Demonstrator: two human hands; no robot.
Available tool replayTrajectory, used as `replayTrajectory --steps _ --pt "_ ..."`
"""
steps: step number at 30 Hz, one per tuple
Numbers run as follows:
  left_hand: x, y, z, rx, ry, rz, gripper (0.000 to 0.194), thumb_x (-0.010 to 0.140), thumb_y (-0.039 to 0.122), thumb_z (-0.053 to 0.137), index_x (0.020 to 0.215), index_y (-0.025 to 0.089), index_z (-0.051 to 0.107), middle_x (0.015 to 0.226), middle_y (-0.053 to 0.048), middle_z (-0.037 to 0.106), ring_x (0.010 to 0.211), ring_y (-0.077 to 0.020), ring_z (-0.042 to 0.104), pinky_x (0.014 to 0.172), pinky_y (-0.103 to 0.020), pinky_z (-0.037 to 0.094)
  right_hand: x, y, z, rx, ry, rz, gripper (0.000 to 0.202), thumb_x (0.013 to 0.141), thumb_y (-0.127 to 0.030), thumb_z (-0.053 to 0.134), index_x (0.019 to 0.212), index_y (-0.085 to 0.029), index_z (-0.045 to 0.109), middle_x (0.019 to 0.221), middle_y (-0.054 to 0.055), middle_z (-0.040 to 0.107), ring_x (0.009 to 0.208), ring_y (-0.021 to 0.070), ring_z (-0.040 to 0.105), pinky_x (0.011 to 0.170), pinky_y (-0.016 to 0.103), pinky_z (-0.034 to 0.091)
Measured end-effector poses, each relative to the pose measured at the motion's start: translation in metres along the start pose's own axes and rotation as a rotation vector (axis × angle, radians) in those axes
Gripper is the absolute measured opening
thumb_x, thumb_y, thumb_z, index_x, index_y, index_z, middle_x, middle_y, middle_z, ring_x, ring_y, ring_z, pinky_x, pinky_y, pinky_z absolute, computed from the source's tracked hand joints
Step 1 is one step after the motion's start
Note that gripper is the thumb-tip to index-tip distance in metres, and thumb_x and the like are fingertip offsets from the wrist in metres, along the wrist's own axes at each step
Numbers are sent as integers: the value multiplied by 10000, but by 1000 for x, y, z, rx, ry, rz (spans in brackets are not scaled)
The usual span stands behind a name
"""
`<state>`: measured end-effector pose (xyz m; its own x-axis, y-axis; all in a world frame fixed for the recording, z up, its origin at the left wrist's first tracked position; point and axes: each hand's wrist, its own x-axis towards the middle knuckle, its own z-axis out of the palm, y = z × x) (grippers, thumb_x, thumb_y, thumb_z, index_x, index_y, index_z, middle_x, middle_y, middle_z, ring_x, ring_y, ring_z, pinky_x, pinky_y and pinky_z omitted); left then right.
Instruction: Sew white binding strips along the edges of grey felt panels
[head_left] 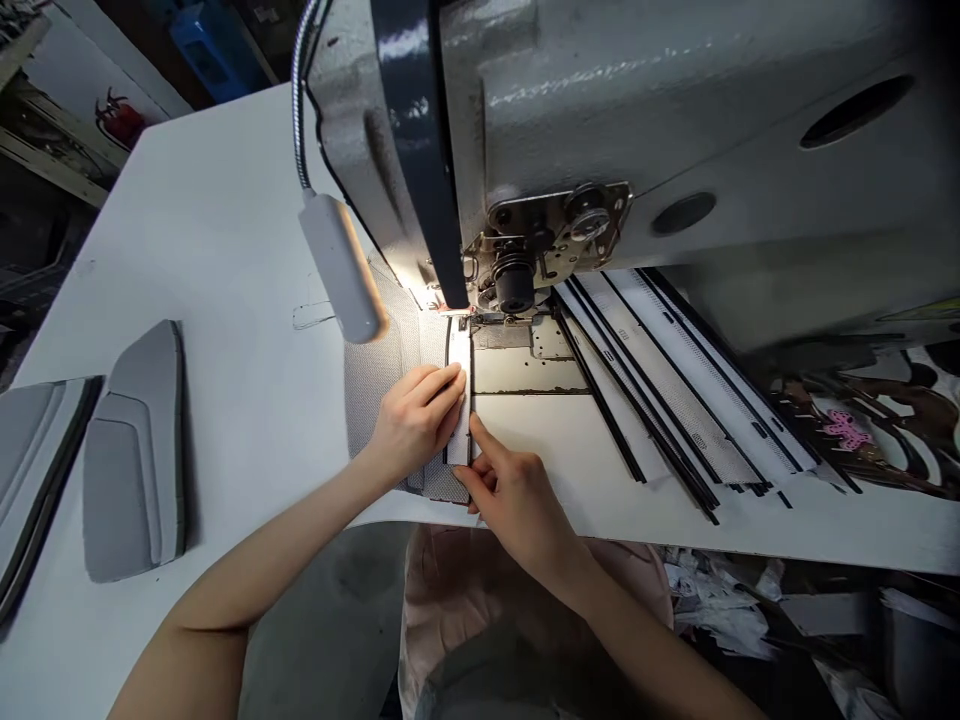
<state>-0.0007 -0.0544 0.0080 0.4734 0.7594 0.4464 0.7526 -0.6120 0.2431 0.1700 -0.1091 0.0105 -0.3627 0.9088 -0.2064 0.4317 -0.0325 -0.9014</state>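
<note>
A grey mesh fabric panel (375, 385) lies under the head of a sewing machine (514, 285). Along the panel's right edge runs a white strip with a black border (460, 445), its far end at the presser foot. My left hand (420, 415) presses on the strip and panel, fingers together and bent. Just to the right and nearer the table's front edge, my right hand (510, 480) pinches the edge of the strip and panel between thumb and fingers.
Several white strips with black edges (675, 385) lie fanned at the right. Grey padded panels (139, 455) rest at the left of the white table (247, 430). A lit lamp (341, 265) hangs left of the needle area.
</note>
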Motion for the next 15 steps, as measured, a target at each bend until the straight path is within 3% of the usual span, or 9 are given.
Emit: replayTrajectory --steps 8,15 --pt "13 -14 9 42 14 -8 238 1001 231 468 1112 188 674 1122 -100 711 995 -211 652 880 -386 563 9 -1 0 25 53 37 638 857 -160 623 1467 -130 438 612 -40 679 492 158 644 565 275 547" --pt "17 -18 7 72 64 99 173 973 195 529 1030 174 691 1056 -87 723 946 -196 636 843 -352 552 25 -3 -4 74 76 78 741 843 -118 640 1519 -105 336 585 -54 656 482 172 656 590 306 579"
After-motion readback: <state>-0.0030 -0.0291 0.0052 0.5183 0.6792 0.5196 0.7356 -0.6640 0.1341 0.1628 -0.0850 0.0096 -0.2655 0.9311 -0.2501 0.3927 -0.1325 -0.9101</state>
